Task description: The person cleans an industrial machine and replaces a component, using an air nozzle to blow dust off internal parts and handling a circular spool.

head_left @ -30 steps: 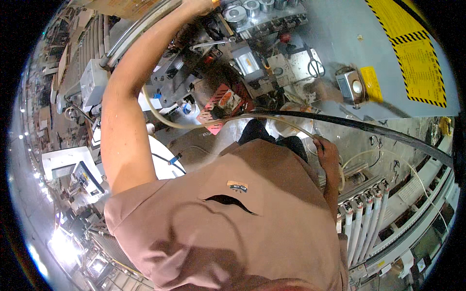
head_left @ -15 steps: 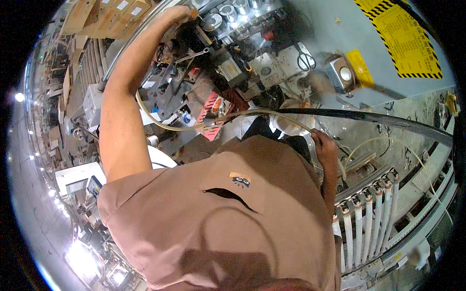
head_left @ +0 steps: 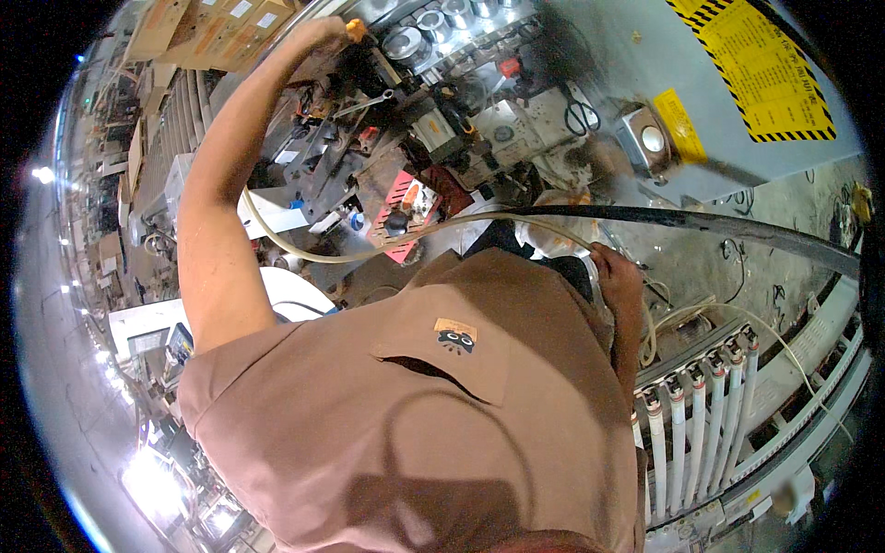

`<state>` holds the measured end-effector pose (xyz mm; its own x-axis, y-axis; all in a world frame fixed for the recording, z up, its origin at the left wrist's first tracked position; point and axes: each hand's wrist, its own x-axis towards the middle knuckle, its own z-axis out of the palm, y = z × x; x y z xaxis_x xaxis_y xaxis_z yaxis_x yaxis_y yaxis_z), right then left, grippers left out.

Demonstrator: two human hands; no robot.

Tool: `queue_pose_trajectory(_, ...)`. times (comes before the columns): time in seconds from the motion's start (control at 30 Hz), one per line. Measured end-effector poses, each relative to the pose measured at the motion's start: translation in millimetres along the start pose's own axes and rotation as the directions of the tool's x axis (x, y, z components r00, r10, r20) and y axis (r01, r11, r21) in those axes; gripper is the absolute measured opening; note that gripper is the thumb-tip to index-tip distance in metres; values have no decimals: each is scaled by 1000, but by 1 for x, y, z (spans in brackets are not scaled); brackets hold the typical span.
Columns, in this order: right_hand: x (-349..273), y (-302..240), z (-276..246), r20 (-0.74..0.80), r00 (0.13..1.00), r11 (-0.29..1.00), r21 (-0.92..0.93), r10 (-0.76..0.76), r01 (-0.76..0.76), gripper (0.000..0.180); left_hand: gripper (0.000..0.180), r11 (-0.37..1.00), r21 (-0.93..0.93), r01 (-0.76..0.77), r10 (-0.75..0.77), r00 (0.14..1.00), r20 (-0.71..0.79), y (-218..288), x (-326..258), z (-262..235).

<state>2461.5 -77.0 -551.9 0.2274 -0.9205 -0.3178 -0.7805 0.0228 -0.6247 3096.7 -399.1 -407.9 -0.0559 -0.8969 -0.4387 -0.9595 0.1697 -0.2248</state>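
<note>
My left arm reaches far up over a cluttered workbench. My left hand is closed around a tool with an orange handle, beside several shiny metal cylinders. My right hand is low by my hip, its fingers curled around a pale flexible hose. The hose loops across in front of my brown shirt. A black curved bar runs right from just above that hand.
The bench holds a wrench, a pink ribbed part and small fittings. A grey machine panel carries yellow-and-black labels and a push-button box. White tubes line the lower right. Cardboard boxes sit upper left.
My head has tilted, sliding the bench and panel in the picture. My left hand stays raised on the orange-handled tool, and my right hand keeps the hose at my hip.
</note>
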Motion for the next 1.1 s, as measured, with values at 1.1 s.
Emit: queue_pose_trajectory(1.1, -20, 39, -1, 148, 977, 980, -103, -152, 168, 39, 57, 711, -189, 677, -642, 735, 218, 28, -226, 144)
